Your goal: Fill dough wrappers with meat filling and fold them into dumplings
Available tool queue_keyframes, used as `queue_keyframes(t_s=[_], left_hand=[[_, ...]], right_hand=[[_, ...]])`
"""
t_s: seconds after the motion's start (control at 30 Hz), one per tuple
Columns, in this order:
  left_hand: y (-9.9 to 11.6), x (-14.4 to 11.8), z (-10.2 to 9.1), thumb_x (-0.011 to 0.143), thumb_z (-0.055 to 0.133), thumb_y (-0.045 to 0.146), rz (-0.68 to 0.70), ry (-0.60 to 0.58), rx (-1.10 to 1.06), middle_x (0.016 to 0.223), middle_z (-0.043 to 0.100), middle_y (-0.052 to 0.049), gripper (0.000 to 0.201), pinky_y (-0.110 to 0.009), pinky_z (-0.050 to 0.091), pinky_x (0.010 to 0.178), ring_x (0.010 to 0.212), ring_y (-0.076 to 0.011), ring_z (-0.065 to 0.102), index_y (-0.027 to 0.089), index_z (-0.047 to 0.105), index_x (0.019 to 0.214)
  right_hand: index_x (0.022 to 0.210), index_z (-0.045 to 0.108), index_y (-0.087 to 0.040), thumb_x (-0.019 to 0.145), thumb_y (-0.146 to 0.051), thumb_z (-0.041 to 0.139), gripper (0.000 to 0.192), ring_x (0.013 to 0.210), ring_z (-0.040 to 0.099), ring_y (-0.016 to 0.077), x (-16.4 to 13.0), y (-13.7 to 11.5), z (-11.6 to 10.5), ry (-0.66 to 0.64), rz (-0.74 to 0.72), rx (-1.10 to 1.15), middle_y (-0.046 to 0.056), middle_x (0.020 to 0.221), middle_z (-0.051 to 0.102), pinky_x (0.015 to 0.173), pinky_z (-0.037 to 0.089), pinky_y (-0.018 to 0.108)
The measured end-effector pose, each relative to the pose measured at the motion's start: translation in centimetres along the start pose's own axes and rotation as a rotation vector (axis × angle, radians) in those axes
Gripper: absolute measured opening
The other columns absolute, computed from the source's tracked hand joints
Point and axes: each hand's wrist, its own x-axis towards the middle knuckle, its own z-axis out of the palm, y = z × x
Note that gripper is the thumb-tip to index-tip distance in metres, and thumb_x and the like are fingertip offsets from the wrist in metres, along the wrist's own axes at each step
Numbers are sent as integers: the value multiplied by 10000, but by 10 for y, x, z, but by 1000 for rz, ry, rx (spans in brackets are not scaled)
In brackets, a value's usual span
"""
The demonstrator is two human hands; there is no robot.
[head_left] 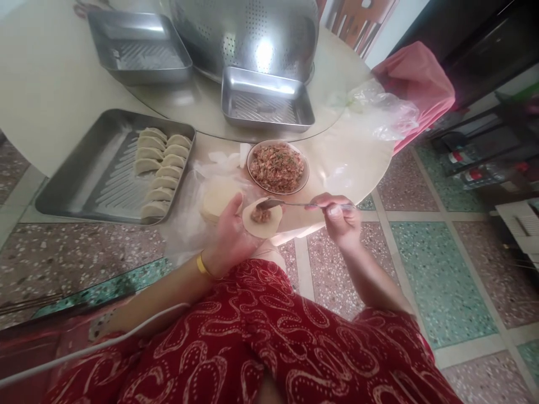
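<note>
On the palm of my left hand (231,238) lies a round dumpling wrapper (273,223), its fingers curled beneath it. A small lump of meat filling (260,214) sits near the wrapper's middle. My right hand (342,220) grips a metal spoon (301,205) by its handle, and the spoon's bowl touches the filling. Just beyond the wrapper stands a bowl of minced filling (278,167). A stack of pale wrappers (214,197) rests on a plastic bag beside my left hand.
Two rows of folded dumplings (158,174) lie in a large metal tray (84,168) at left. Two more metal trays, one at the far left (141,50) and one nearer (269,109), stand before a perforated metal colander (248,33). Crumpled plastic (383,112) lies at the table's right.
</note>
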Motion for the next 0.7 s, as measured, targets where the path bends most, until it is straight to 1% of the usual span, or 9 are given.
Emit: queue_keyframes(t_s=[0.1, 0.2, 0.27, 0.33, 0.4, 0.43, 0.57, 0.63, 0.7], left_hand=[[-1, -2, 6, 1000, 293, 513, 3, 5, -3, 1115, 717, -169, 675, -398, 468, 1086, 1167, -260, 646, 14, 428, 1435], [-4, -3, 12, 1012, 264, 492, 11, 46, 7, 1113, 715, -167, 661, -394, 467, 1083, 1147, -251, 651, 13, 420, 1440], [-5, -4, 14, 1018, 266, 480, 28, 98, 16, 1068, 720, -163, 650, -372, 473, 1071, 1110, -240, 663, 3, 434, 1427], [-5, -5, 14, 1019, 273, 486, 23, 123, 14, 1028, 723, -155, 648, -353, 481, 1055, 1068, -227, 674, -1, 466, 1401], [-5, -6, 14, 1016, 275, 502, 2, 111, 8, 1025, 723, -152, 648, -360, 488, 1041, 1048, -228, 679, 10, 496, 1375], [-5, -6, 13, 1015, 279, 506, -6, 100, 7, 1034, 723, -154, 644, -369, 491, 1034, 1050, -233, 678, 16, 504, 1367], [-3, -7, 12, 1011, 327, 488, 2, 94, -5, 1028, 727, -151, 616, -350, 505, 994, 1064, -237, 671, 16, 504, 1367], [-3, -7, 12, 1012, 326, 481, 6, 94, -11, 1032, 728, -151, 612, -340, 509, 982, 1067, -235, 669, 19, 501, 1374], [-3, -7, 13, 1017, 290, 483, 9, 97, -1, 1064, 724, -161, 621, -360, 513, 982, 1081, -248, 667, 25, 500, 1380]], right_hand=[[1008, 693, -404, 955, -453, 554, 156, 868, 720, 229, -3, -12, -4, 2, -110, -57, -14, 810, 743, 811, 586, 463], [1033, 685, -445, 974, -431, 524, 171, 812, 727, 223, -4, -25, -4, -10, -224, -188, -23, 778, 746, 731, 603, 441], [1089, 668, -469, 981, -383, 531, 194, 752, 724, 195, -4, -32, -3, -93, -375, -245, -41, 760, 749, 646, 611, 387], [1175, 639, -459, 979, -306, 554, 262, 722, 721, 165, -3, -36, 0, -208, -551, -288, -59, 759, 757, 598, 621, 328], [1218, 616, -434, 975, -227, 559, 325, 734, 723, 143, -3, -39, 3, -297, -683, -363, -71, 789, 769, 610, 636, 291], [1217, 614, -422, 976, -197, 549, 335, 749, 724, 136, -3, -39, 4, -316, -721, -411, -75, 804, 771, 630, 642, 282], [1244, 607, -341, 995, -154, 500, 329, 796, 716, 129, -6, -39, 4, -306, -780, -527, -55, 836, 768, 657, 645, 264], [1283, 595, -312, 987, -146, 519, 347, 814, 712, 134, -7, -38, 2, -292, -761, -496, -38, 839, 760, 663, 649, 262], [1284, 597, -345, 986, -159, 531, 358, 815, 713, 128, -6, -33, -2, -232, -695, -422, -39, 850, 749, 637, 645, 248]])
